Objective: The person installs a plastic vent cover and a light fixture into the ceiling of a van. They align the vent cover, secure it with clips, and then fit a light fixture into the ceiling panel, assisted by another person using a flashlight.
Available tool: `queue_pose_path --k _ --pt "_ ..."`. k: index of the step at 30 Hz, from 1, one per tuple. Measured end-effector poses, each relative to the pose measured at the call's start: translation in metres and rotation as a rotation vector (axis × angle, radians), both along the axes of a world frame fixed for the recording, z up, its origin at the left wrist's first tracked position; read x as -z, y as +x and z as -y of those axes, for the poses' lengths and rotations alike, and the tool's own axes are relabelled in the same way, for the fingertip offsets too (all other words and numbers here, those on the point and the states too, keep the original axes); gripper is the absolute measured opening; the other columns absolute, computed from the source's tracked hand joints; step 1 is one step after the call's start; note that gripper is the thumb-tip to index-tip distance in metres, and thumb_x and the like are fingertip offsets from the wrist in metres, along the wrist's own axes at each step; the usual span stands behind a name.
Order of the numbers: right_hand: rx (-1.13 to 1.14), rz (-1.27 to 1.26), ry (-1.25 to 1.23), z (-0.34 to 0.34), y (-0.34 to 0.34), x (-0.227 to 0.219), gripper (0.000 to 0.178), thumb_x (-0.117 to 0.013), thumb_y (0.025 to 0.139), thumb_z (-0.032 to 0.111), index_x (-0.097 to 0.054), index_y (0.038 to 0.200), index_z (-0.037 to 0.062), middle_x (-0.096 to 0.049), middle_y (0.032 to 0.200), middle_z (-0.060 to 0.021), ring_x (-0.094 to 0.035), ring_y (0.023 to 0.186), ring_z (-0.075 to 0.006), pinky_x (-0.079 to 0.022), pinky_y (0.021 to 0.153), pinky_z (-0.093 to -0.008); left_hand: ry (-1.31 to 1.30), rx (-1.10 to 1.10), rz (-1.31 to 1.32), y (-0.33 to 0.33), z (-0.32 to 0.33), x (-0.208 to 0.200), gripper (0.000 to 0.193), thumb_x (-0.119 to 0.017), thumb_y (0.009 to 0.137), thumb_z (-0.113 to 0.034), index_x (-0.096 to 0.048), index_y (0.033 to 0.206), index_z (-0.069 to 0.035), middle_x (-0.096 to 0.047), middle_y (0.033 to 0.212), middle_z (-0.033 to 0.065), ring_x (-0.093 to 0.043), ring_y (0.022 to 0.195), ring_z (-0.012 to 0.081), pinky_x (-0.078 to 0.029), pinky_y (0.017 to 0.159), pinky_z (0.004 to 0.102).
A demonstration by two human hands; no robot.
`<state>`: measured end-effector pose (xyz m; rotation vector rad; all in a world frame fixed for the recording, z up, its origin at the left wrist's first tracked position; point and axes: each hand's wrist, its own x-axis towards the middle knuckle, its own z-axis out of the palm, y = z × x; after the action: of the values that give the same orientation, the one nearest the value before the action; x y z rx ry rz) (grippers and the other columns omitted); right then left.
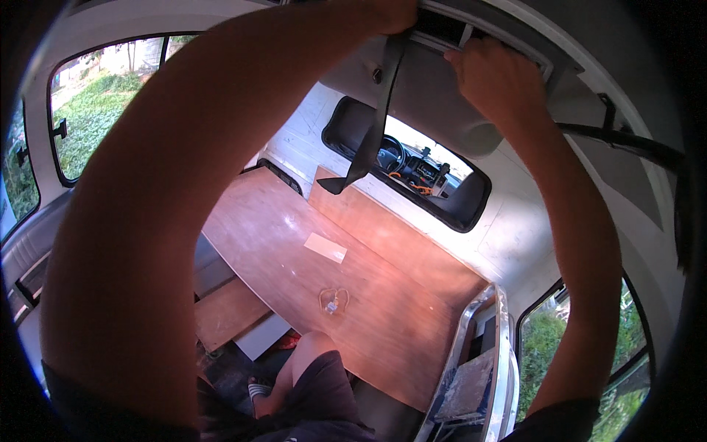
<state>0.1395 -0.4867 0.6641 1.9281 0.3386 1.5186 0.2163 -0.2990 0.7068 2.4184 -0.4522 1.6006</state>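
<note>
The ceiling frame (pixel 508 35) is up high, long from left to right. The right hand (pixel 502 79) is at its right part, fingers curled. The left hand (pixel 395 15) is by its left end and the black strap (pixel 366 155). I cannot tell if either pinches.
</note>
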Motion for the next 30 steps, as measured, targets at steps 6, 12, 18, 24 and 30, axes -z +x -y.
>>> queue_pose_path --k 6,12,18,24,30 --pt "0.049 0.17 -0.26 0.014 0.007 -0.005 0.046 -0.061 0.098 0.051 -0.068 0.075 0.0118 -0.069 0.072 -0.0056 -0.072 0.06 -0.0203 -0.058 0.052 -0.0335 0.101 -0.022 -0.042 0.006 -0.006 -0.014 0.029 -0.055 0.091 -0.014 -0.068 0.109 0.005 -0.071 0.112 0.0285 -0.069 0.11 0.0412 -0.057 0.095 0.0481" --pt "-0.008 0.506 -0.313 0.014 0.005 -0.013 0.043 -0.061 0.097 0.054 -0.064 0.079 0.016 -0.064 0.076 0.0006 -0.071 0.064 -0.0163 -0.055 0.05 -0.0308 0.173 0.271 0.21 -0.018 -0.034 -0.028 0.029 -0.064 0.088 -0.016 -0.069 0.108 0.004 -0.071 0.108 0.0292 -0.068 0.105 0.045 -0.056 0.092 0.0497" --pt "-0.032 0.245 -0.244 0.011 -0.042 0.02 0.035 -0.069 0.093 0.048 -0.063 0.088 0.0137 -0.066 0.086 -0.0044 -0.071 0.069 -0.0203 -0.055 0.057 -0.0339 0.155 0.358 0.041 -0.045 -0.04 0.003 0.032 -0.069 0.086 -0.019 -0.069 0.111 0.002 -0.071 0.106 0.0275 -0.069 0.104 0.0428 -0.055 0.092 0.0492" --pt "-0.274 -0.457 0.043 0.023 -0.079 0.174 0.031 -0.074 0.09 0.039 -0.062 0.091 0.0101 -0.066 0.088 -0.008 -0.069 0.074 -0.0276 -0.053 0.061 -0.0447 -0.132 0.825 -0.497 -0.056 -0.073 0.167 0.079 -0.086 0.081 -0.012 -0.042 0.147 -0.013 -0.06 0.115 0.0161 -0.071 0.09 0.0202 -0.06 0.067 0.0326" --pt "-0.563 -0.574 0.815 0.024 -0.042 0.367 0.027 -0.078 0.084 0.011 -0.064 0.103 -0.001 -0.065 0.097 -0.0193 -0.065 0.081 -0.0412 -0.053 0.068 -0.05 -0.824 0.769 -0.343 -0.075 -0.111 0.391 0.084 -0.078 0.084 -0.006 -0.033 0.155 -0.005 -0.049 0.14 0.0151 -0.056 0.118 0.0242 -0.05 0.096 0.037"
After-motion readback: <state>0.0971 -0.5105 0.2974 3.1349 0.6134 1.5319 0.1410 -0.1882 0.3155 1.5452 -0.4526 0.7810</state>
